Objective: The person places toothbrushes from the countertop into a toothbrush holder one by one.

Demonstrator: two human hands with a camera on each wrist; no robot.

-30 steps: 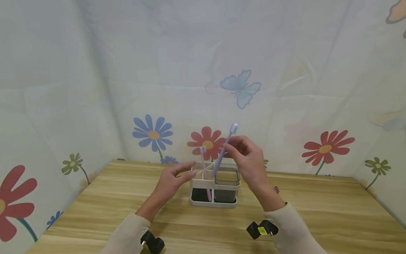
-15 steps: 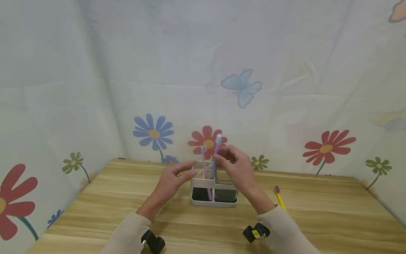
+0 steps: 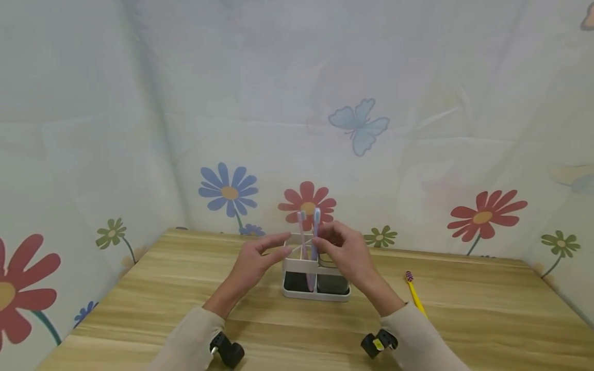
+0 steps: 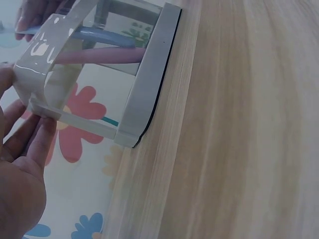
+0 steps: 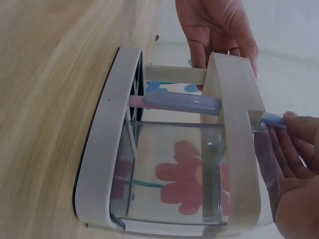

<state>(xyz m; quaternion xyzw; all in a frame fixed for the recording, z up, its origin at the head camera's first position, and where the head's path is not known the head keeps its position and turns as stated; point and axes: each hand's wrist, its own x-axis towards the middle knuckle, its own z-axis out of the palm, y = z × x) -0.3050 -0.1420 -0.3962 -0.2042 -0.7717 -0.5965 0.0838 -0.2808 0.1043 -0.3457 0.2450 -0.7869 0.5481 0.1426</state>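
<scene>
A white toothbrush holder (image 3: 300,266) stands on the wooden table. My left hand (image 3: 252,263) grips the left end of its upper frame, fingertips at the corner in the left wrist view. Between thumb and fingers, my right hand (image 3: 348,252) pinches a bluish-purple toothbrush (image 3: 315,226) below its upward-pointing head. That brush's handle (image 5: 184,102) passes down through the upper frame, its lower end close above the base. Beside it a pink toothbrush (image 3: 302,234) leans inside the holder. A clear cup (image 5: 174,134) fills the holder's right part, partly behind my right hand in the head view.
Right of the holder, a yellow toothbrush (image 3: 415,296) with a striped purple head lies on the table (image 3: 260,330), partly hidden by the right sleeve. A flower-printed cloth (image 3: 260,139) hangs behind the table.
My right hand has moved left and down, bringing the bluish-purple toothbrush upright and lower into the holder beside the pink one. The left hand keeps its place. The yellow toothbrush has come into view.
</scene>
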